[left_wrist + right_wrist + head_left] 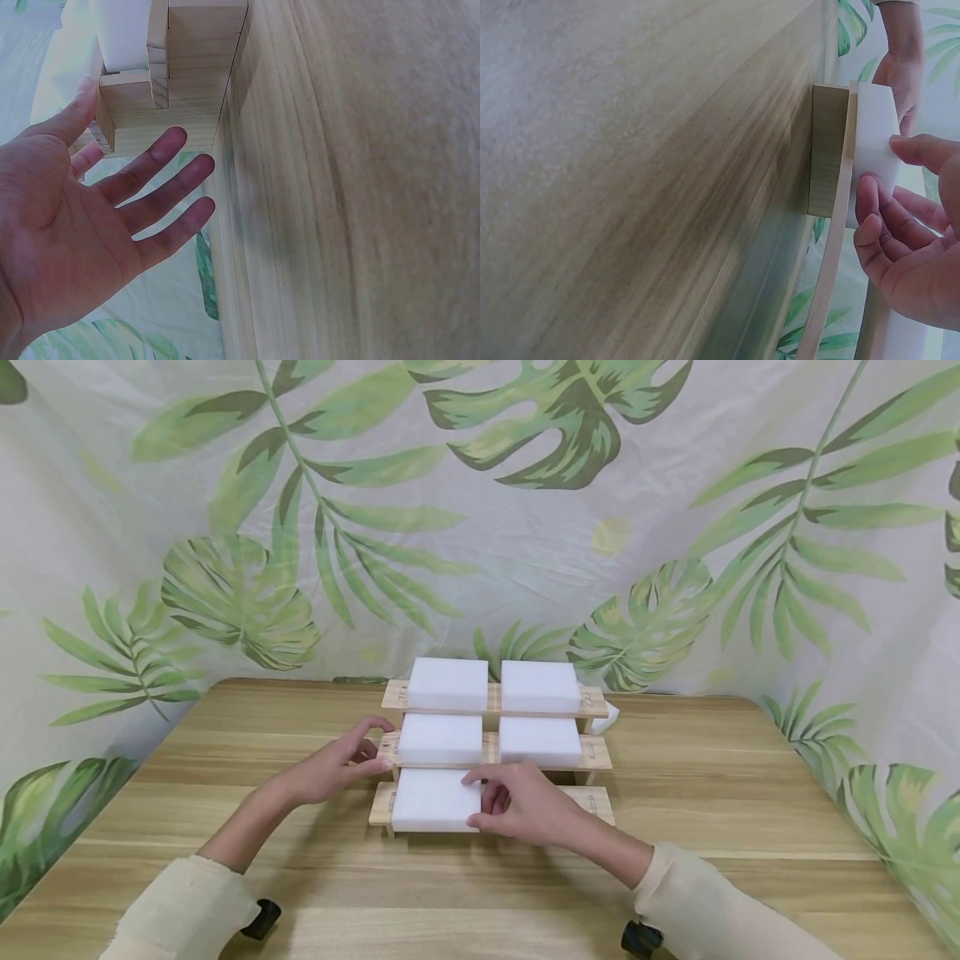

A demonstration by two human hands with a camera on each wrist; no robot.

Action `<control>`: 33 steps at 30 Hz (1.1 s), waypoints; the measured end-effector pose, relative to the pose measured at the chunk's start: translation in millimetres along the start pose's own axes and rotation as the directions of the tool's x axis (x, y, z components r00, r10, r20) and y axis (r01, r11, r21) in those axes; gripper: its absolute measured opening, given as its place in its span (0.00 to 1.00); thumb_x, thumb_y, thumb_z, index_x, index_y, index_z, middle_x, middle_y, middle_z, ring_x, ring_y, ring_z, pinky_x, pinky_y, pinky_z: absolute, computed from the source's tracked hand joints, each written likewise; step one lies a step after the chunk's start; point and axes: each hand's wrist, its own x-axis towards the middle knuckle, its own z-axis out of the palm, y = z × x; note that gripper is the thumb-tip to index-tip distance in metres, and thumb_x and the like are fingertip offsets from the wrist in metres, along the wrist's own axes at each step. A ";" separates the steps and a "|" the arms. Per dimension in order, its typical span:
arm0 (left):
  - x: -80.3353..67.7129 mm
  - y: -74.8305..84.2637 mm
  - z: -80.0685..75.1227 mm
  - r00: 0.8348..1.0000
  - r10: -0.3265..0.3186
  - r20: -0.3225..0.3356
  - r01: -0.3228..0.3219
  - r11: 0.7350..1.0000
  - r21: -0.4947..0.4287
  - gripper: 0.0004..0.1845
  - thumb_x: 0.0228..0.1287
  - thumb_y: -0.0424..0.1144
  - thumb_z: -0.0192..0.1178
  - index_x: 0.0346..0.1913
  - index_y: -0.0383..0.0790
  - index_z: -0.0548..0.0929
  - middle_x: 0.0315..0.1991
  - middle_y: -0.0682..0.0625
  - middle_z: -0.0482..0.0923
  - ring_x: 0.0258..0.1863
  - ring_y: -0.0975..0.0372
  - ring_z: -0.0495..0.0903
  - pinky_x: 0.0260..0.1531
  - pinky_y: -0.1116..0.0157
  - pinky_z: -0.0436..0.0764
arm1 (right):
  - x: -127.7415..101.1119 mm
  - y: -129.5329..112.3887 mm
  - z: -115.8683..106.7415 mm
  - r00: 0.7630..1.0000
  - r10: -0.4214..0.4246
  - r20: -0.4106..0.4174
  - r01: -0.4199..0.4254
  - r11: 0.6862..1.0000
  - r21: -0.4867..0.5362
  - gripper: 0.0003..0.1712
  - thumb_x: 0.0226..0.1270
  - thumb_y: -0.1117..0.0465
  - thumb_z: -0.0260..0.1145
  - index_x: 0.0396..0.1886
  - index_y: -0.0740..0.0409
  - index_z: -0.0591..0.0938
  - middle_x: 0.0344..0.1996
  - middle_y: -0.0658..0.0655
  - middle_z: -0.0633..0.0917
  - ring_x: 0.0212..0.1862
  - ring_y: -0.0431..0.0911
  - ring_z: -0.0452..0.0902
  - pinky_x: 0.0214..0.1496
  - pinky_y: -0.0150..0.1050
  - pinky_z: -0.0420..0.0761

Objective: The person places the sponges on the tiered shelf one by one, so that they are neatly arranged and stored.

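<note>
A stepped wooden display stand [596, 803] with three tiers stands on the table. On the left half of its lowest tier lies a white foam block [433, 803]. My right hand [528, 803] holds that block by its right end, thumb at the front corner and index finger at the rear one. In the right wrist view, the other fingers curl beside the foam block [874, 124]. My left hand [326, 770] grips the left end of the middle tier between thumb and index finger. Its other fingers spread loosely below the tier in the left wrist view.
Two white blocks sit on the middle tier, a left one [440, 740] and a right one [540, 742]. The top tier carries two more [447, 683]. A small white piece [606, 718] shows behind the stand's right side. Leaf-patterned cloth [525, 552] hangs behind the wooden table [697, 793].
</note>
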 end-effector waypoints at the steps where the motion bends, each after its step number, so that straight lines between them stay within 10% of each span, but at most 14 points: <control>1: 0.0 0.0 -0.1 1.000 0.000 0.000 0.000 1.000 0.001 0.26 0.80 0.39 0.57 0.70 0.38 0.58 0.46 0.39 0.82 0.48 0.50 0.81 0.47 0.50 0.78 | 0.2 -0.1 0.0 1.000 0.003 -0.001 -0.003 1.000 -0.001 0.22 0.64 0.63 0.77 0.56 0.62 0.83 0.27 0.44 0.83 0.30 0.33 0.78 0.40 0.31 0.81; 33: 0.2 0.5 -0.4 1.000 -0.005 -0.005 0.005 1.000 0.009 0.26 0.80 0.40 0.58 0.70 0.37 0.59 0.46 0.39 0.82 0.49 0.48 0.81 0.46 0.52 0.78 | 6.2 3.1 1.5 0.999 0.021 -0.026 -0.022 1.000 -0.018 0.21 0.66 0.63 0.76 0.56 0.61 0.84 0.27 0.44 0.83 0.30 0.34 0.78 0.38 0.32 0.81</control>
